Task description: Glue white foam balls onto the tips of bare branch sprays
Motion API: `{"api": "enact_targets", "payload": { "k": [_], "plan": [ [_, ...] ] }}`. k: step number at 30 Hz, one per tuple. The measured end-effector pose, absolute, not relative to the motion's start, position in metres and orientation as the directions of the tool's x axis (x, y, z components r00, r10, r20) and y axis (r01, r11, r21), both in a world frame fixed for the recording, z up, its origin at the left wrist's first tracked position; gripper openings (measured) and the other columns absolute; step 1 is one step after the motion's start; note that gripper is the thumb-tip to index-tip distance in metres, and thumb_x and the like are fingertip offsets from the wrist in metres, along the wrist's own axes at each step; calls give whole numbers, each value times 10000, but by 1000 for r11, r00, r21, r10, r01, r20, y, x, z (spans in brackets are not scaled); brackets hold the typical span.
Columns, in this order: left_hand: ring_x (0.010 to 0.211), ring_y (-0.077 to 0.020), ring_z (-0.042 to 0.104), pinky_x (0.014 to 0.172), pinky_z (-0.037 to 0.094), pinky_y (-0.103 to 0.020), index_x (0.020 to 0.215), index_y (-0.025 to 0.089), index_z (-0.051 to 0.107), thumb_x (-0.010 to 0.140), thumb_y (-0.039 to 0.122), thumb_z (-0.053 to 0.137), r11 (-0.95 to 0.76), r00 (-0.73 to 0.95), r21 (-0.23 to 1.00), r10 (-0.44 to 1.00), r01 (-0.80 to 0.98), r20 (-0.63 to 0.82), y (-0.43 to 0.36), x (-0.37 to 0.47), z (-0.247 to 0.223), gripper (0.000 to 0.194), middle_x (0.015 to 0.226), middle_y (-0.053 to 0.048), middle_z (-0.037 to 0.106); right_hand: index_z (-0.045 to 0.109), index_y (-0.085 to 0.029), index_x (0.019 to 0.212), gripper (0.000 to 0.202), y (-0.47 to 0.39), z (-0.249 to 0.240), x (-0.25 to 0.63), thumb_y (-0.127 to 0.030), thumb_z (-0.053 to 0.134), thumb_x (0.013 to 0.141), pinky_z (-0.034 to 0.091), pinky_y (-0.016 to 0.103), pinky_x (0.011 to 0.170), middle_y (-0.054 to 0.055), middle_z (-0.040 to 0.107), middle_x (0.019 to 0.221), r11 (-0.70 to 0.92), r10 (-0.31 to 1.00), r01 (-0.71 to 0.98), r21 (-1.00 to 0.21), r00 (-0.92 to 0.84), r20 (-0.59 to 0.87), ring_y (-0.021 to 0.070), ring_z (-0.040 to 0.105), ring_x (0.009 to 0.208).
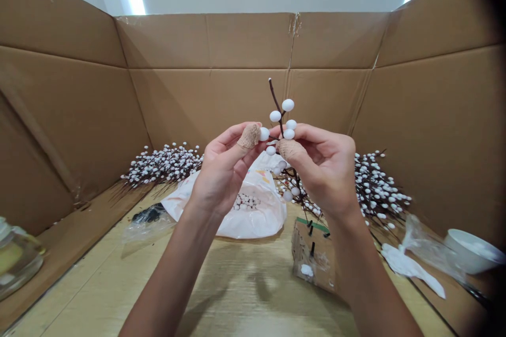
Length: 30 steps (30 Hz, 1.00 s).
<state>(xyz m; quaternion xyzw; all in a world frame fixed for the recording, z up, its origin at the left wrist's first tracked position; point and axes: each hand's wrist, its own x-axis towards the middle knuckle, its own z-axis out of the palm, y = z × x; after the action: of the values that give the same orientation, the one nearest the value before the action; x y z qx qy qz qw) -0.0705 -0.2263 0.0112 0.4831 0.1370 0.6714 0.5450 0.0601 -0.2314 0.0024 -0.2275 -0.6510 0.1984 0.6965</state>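
Note:
Both hands are raised in the middle of the view around a dark brown artificial berry branch with several white berries on short twigs. My left hand, its thumb wrapped in tan tape, pinches a white berry at the branch's left side. Tape also covers the thumb of my right hand, which is closed on the branch's stem below the upper berries. The branch stands nearly upright, its lower part hanging down beside the right palm. Behind my left wrist, a white plastic bag holds many small white berries.
Finished-looking berry branches lie in piles at the left and right. A cardboard block with black pegs stands by my right forearm. A glass jar is far left, a white bowl far right. Cardboard walls surround the table.

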Motion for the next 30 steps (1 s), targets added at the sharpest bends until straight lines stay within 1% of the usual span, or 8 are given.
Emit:
{"api": "enact_targets", "payload": {
  "k": [5, 13, 19, 23, 30],
  "plan": [
    [766, -124, 682, 773, 526, -195, 764, 128, 717, 740, 148, 740, -387, 65, 706, 851, -594, 521, -226, -71, 10, 38, 767, -34, 721, 736, -200, 779, 131, -232, 3, 59, -178, 607, 775, 485, 236, 570, -5, 647, 693, 817, 573, 24, -575, 72, 817, 122, 591, 656],
    [750, -115, 676, 775, 526, -204, 744, 156, 725, 700, 147, 778, -416, 50, 697, 838, -584, 543, -225, -67, 7, 69, 753, -4, 720, 726, -194, 774, 125, -232, 3, 62, -183, 601, 784, 492, 247, 574, -1, 633, 674, 821, 566, 46, -570, 67, 821, 132, 592, 658],
    [745, -101, 673, 781, 525, -189, 734, 154, 725, 745, 136, 732, -420, 19, 680, 843, -601, 537, -226, -63, 8, 23, 764, -2, 724, 708, -192, 734, 128, -231, 2, 61, -159, 595, 782, 491, 253, 617, 11, 670, 798, 850, 524, 42, -526, 43, 851, 135, 600, 723],
    [757, -111, 675, 797, 519, -205, 724, 157, 722, 730, 145, 751, -425, 10, 686, 846, -591, 533, -227, -63, 8, 32, 761, -1, 723, 687, -188, 700, 131, -229, 2, 60, -163, 588, 782, 496, 263, 642, 16, 665, 816, 850, 522, 60, -523, 35, 852, 144, 603, 757],
    [728, -109, 662, 734, 519, -193, 730, 161, 728, 704, 159, 774, -448, 30, 699, 830, -557, 556, -226, -67, 6, 53, 761, -4, 727, 649, -179, 649, 142, -229, 3, 59, -137, 578, 764, 492, 267, 655, 15, 649, 796, 860, 503, 80, -504, 30, 864, 147, 598, 767]
  ]
}}
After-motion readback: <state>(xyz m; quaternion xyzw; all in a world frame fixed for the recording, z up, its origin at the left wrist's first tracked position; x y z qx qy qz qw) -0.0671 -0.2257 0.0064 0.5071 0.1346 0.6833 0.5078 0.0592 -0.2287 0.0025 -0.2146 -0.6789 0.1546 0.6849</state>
